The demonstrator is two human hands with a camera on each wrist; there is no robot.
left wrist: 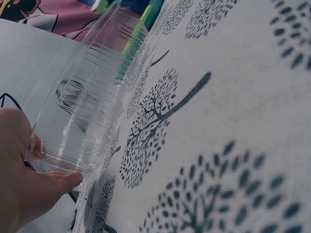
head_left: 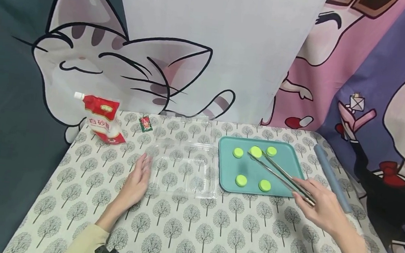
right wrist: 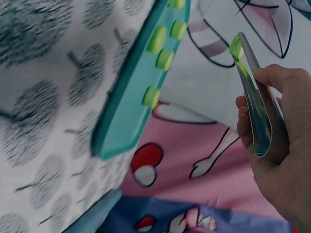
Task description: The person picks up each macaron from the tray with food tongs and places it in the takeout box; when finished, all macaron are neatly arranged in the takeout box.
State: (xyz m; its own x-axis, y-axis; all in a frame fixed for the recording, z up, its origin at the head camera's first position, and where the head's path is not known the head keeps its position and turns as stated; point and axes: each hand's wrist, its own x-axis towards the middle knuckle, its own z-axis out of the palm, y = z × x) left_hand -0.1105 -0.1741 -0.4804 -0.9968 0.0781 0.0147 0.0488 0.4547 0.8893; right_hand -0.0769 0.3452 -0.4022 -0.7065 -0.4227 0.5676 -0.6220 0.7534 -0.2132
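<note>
My left hand (head_left: pixel 138 181) holds the left side of a clear plastic box (head_left: pixel 183 173); in the left wrist view, the thumb and fingers of the hand (left wrist: pixel 29 174) lie around a corner of the box (left wrist: pixel 82 111). Metal tongs (head_left: pixel 285 175) are in my right hand (head_left: pixel 321 203), above the teal tray (head_left: pixel 257 168). A green round piece (head_left: pixel 256 152) sits between the tong tips, clear of the tray in the right wrist view, where the right hand (right wrist: pixel 286 131) grips the tongs (right wrist: pixel 260 116). Several similar green pieces (head_left: pixel 241 180) lie on the tray.
A red and white spouted pouch (head_left: pixel 102 119) lies at the back left, with a small green and red packet (head_left: pixel 145 124) beside it. The clear box's open lid (head_left: pixel 183 131) lies behind it. A blue-grey rod (head_left: pixel 333 178) lies right of the tray. Printed curtains hang behind.
</note>
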